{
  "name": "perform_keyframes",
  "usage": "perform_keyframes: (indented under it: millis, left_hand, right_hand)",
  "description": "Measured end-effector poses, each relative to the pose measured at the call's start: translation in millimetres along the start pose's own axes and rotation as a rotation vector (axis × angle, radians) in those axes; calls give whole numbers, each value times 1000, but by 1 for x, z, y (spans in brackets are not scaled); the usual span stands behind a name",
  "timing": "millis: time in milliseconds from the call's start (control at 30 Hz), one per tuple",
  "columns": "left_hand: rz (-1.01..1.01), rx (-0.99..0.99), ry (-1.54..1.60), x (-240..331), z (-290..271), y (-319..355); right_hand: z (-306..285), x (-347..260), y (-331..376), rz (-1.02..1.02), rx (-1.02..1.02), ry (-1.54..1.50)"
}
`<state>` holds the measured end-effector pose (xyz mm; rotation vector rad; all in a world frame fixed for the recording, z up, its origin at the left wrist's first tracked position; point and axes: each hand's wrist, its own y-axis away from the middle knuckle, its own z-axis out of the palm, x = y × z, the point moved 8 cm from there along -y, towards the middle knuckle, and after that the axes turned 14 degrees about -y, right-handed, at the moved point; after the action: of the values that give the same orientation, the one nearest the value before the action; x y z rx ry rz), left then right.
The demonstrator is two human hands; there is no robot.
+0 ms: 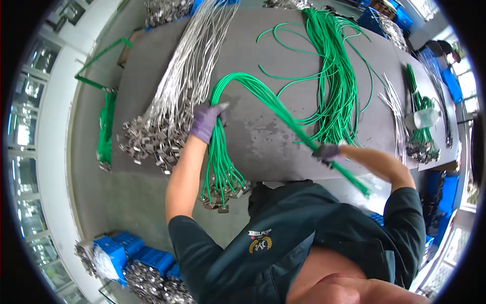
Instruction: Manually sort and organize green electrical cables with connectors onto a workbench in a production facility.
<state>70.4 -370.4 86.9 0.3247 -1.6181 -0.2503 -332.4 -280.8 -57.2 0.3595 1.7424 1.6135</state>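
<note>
At a grey worktable (253,157), we see a worker in a dark shirt (298,243) handling a bundle of green cables (268,100) that arches over the tabletop from one hand to the other. The gloved left hand (207,120) is clenched around the bundle above its metal connectors (221,193), which hang past the table's near edge. The gloved right hand (328,152), blurred, grasps the bundle toward its opposite end, which slants down beyond the fist. To the left of the bundle we find pale, silvery cables (188,66) fanned across the table, their metal ends (147,142) heaped near the edge; to the right lies a larger spread of green cables (336,81), several strands straying loose. Farther right, we note white cables (395,119) beside a wrapped dark green bunch (420,133), while blue bins (152,261) stand on the floor at lower left.
</note>
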Motion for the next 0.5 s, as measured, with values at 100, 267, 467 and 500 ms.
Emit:
perform_keyframes:
  millis: [100, 267, 467, 500]
  left_hand:
    - [172, -27, -264, -8, 29, -33]
    - [95, -177, 212, -87, 116, -64]
    - [125, -199, 113, -134, 156, -69]
    - [127, -196, 129, -137, 155, -70]
  right_hand:
    - [63, 6, 8, 141, -198, 114]
    - [63, -10, 41, 343, -395, 166]
    - [-17, -149, 88, 254, -231, 1057]
    - [-25, -181, 95, 232, -204, 1064]
